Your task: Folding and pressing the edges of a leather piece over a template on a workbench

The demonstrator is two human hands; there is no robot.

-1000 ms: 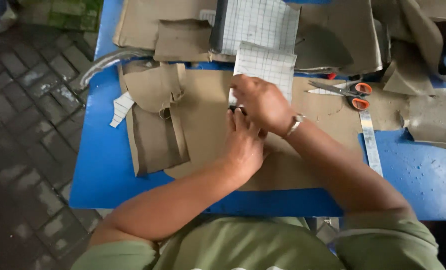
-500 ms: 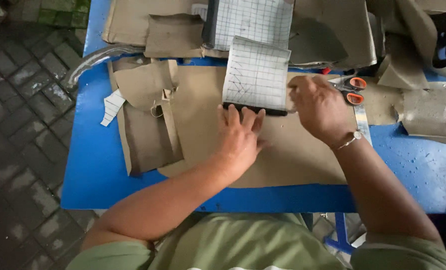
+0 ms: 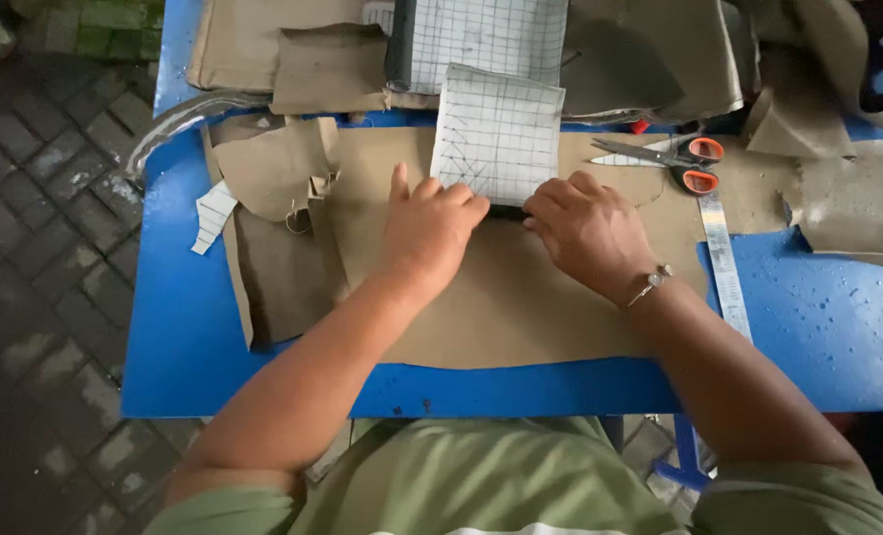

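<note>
The gridded panel, a white sheet ruled in squares with a dark lower edge, lies on a large tan fabric piece spread over the blue surface. Both hands pin its near edge. The left hand presses down flat at the panel's lower left corner, fingers together and thumb out; its grip is not closed around anything, only bearing on the edge. The right hand curls over the lower right corner, and its fingertips hide the dark strip there, so I cannot tell whether that grip pinches the edge or just rests on it.

Left of the left hand lies a heap of folded tan cut pieces with a small white gridded scrap beside them. Right of the right hand a measuring tape runs along the surface, and just beyond it sit orange-handled scissors. Beyond the panel, a second gridded sheet lies on more stacked tan fabric.

The risk I judge here is slippage: the panel seems held only along one edge, so uneven pressure could skew it on the fabric or lift the far edge, and the loose fabric beneath could wrinkle under the hands.
</note>
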